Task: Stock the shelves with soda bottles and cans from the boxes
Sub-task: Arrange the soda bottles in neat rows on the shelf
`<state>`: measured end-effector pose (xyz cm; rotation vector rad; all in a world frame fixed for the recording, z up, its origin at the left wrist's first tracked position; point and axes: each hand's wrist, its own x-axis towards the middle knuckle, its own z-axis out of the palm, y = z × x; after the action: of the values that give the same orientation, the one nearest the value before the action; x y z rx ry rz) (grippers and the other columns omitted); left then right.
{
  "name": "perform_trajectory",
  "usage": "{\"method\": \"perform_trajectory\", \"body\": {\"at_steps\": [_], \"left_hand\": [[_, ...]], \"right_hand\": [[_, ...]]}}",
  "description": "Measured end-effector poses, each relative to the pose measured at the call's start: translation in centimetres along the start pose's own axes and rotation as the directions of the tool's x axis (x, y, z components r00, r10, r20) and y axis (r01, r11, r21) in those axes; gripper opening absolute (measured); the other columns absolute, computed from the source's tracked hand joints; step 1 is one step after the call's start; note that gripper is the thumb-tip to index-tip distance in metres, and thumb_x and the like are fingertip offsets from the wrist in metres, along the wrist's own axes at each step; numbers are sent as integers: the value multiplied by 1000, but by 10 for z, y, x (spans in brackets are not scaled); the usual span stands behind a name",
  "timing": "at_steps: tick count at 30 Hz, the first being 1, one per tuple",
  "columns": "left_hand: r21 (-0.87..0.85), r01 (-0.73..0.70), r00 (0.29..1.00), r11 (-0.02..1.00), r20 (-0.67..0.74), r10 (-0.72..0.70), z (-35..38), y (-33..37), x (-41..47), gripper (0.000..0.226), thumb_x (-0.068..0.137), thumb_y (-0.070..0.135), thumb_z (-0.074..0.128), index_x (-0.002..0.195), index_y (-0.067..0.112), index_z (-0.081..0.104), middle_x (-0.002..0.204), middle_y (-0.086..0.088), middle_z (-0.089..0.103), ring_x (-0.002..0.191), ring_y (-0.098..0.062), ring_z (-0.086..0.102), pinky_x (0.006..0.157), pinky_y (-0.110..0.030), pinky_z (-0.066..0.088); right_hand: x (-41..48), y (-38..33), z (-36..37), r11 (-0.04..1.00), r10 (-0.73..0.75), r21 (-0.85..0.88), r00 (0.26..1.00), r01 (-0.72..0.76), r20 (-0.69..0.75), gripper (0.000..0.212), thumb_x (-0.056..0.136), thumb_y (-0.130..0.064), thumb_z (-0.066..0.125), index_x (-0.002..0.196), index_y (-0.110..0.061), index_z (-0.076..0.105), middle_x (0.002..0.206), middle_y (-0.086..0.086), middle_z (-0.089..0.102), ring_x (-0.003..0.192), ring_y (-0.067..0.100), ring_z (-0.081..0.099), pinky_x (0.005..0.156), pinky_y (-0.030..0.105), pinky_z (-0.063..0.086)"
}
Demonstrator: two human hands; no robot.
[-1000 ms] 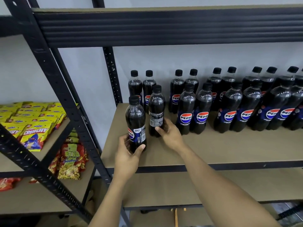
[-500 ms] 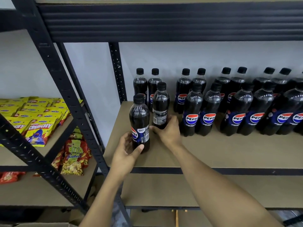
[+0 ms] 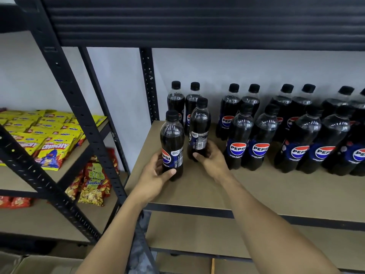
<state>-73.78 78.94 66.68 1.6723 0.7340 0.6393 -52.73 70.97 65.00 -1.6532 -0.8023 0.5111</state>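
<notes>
Tan board shelf [image 3: 256, 186] on black steel racking [image 3: 74, 99], white wall [image 3: 122, 86] behind, stocked along the back and to the right with 2 ranks of dark Pepsi bottles [image 3: 260, 135]. Near the left end, 2 more of the same, close to upright and apart from each other. Held in the left hand [image 3: 152, 178]: the nearer bottle [image 3: 172, 139], thumb across the front below the label, fingers wrapped behind, base at or just above the board, cannot tell which. Held in the right hand [image 3: 212, 157]: the farther bottle [image 3: 199, 125], clasped low round its base, barcode side out, just in front of the 2 leftmost back-row bottles and just left of the front rank. Judged full, so fairly heavy for the size; stiff from the carbonation and hard to crush, yet smooth plastic with a slick label sleeve. Best taken low to mid-body round the label band for sliding and turning; taken by the cap, liable to swing and knock neighbours. Tall and narrow, so easily toppled by a nudge high up, domino-fashion along the rank. Worth turning the farther one logo-out. Off to the left on a separate rack, yellow and red snack bags [image 3: 53, 149]; below, part of a cardboard box [image 3: 45, 264].
</notes>
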Motion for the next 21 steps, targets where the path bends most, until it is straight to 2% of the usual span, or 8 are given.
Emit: {"method": "perform_trajectory", "body": {"at_steps": [3, 7, 10, 14, 17, 19, 21], "left_hand": [[21, -9, 998, 1000, -69, 11, 8, -1, 13, 74, 89, 8, 73, 150, 32, 39, 139, 9, 57, 127, -5, 53, 108, -30, 43], [63, -17, 986, 998, -167, 27, 19, 0, 33, 71, 87, 13, 77, 144, 34, 39, 119, 23, 56, 109, 9, 52, 87, -10, 42], [100, -40, 967, 994, -246, 64, 27, 0, 48, 73, 81, 21, 83, 138, 33, 39, 121, 19, 57, 110, 3, 54, 89, -17, 45], [156, -67, 937, 985, -328, 116, 34, -7, 58, 75, 74, 34, 88, 131, 35, 40, 127, 10, 56, 110, -3, 55, 88, -18, 47], [117, -61, 951, 991, -293, 93, 33, -9, 55, 76, 76, 35, 86, 138, 30, 42, 128, 14, 57, 111, 0, 57, 92, -21, 50], [60, -54, 969, 997, -236, 66, 29, -11, 53, 68, 83, 27, 82, 139, 33, 43, 122, 25, 58, 108, 10, 55, 88, -11, 46], [36, -55, 976, 998, -211, 61, 25, -15, 52, 64, 89, 20, 76, 142, 35, 43, 121, 27, 56, 106, 18, 51, 84, -5, 42]], "right_hand": [[-2, 0, 2, 1000, -4, 5, 1000, 4, -14, 63, 87, -13, 78, 141, -20, 46, 122, -13, 62, 117, 7, 58, 107, 28, 44], [-2, 3, 2, 1000, -13, -28, 1000, 13, -24, 64, 88, -16, 77, 143, -19, 44, 128, -12, 59, 122, 7, 55, 110, 32, 42], [-2, 4, 0, 999, -14, -41, 1000, 14, -12, 65, 89, -18, 76, 144, -19, 42, 132, -9, 60, 125, 10, 55, 113, 37, 42], [-3, 4, -2, 998, -11, -58, 1000, 11, -3, 67, 90, -21, 75, 147, -21, 42, 137, -4, 61, 126, 11, 55, 111, 36, 43], [-5, 3, -2, 999, 6, -49, 1000, -6, -15, 67, 88, -23, 77, 146, -23, 44, 132, -8, 62, 122, 10, 58, 111, 37, 45], [-7, 1, 1, 998, 9, -55, 1000, -10, -30, 74, 83, -30, 82, 146, -23, 44, 135, -6, 61, 122, 9, 57, 110, 37, 46], [-9, 2, 7, 993, -34, -117, 996, 24, -88, 88, 75, -45, 86, 147, -22, 41, 141, -3, 55, 128, 12, 53, 110, 38, 46]]}}
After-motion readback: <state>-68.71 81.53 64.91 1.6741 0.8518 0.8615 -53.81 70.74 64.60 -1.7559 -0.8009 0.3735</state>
